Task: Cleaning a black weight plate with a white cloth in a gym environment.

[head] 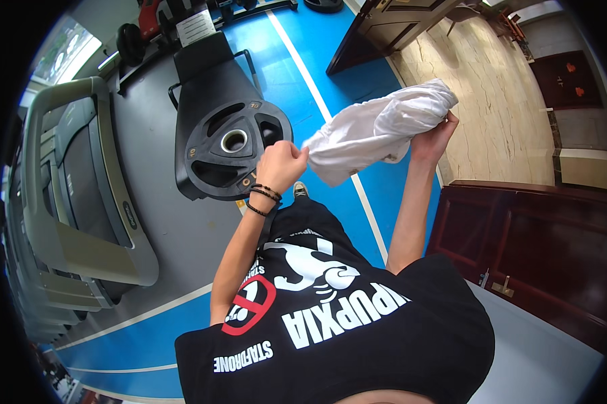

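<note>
A white cloth (374, 131), with a few dark stains, hangs in the air between my hands. Its right end is bunched in my right hand (432, 136). My left hand (282, 164), with dark bead bracelets at the wrist, pinches the cloth's left corner between thumb and fingers. Below and left of that hand, a black weight plate (215, 151) with a metal-ringed centre hole lies flat on a black padded bench (202, 76). The left hand overlaps the plate's right edge in view; whether they touch, I cannot tell.
Treadmills (94, 202) line the left side. A dumbbell rack (142, 60) stands beyond the bench, with a paper sheet (196, 28) near it. An open wooden door (384, 30) is at the upper right, dark red double doors (535, 252) at the right. My shoe (300, 190) is on the blue floor.
</note>
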A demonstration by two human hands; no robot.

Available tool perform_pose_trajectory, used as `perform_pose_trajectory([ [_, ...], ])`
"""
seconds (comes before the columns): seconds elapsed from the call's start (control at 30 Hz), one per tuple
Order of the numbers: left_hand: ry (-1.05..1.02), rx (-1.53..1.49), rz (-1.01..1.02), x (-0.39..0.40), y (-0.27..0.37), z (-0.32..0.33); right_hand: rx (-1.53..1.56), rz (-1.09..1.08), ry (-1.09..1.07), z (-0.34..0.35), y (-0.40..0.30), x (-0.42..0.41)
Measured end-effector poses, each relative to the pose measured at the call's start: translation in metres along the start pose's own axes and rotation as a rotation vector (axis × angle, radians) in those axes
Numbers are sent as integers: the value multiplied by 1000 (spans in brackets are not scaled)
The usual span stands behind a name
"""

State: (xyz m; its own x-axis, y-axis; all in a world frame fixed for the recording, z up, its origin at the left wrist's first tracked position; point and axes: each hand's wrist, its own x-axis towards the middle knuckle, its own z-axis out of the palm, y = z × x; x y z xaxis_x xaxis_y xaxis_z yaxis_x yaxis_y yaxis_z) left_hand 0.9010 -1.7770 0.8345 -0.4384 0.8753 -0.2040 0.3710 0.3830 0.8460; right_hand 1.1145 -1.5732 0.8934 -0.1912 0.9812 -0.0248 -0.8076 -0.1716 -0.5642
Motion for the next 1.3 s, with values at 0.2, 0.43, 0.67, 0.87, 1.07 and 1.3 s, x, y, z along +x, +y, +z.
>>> perform_pose_trajectory([
  [0.2,140,-209,542,8,90,-5,-272,87,-25,39,5,-25],
  [0.43,155,-316,728,30,102,30,-329,73,-116,49,20,-20],
  [0.67,104,-318,601,59,101,-1,-849,13,-24,-2,42,21],
  [0.87,189,-500,579,89,88,-36,-756,62,104,-79,34,38],
  [1.07,223,-1240,516,115,74,-95,-275,78,333,-144,-3,47],
  [1.3,342,-1283,499,133,70,-138,-328,-106,609,-235,-2,50],
])
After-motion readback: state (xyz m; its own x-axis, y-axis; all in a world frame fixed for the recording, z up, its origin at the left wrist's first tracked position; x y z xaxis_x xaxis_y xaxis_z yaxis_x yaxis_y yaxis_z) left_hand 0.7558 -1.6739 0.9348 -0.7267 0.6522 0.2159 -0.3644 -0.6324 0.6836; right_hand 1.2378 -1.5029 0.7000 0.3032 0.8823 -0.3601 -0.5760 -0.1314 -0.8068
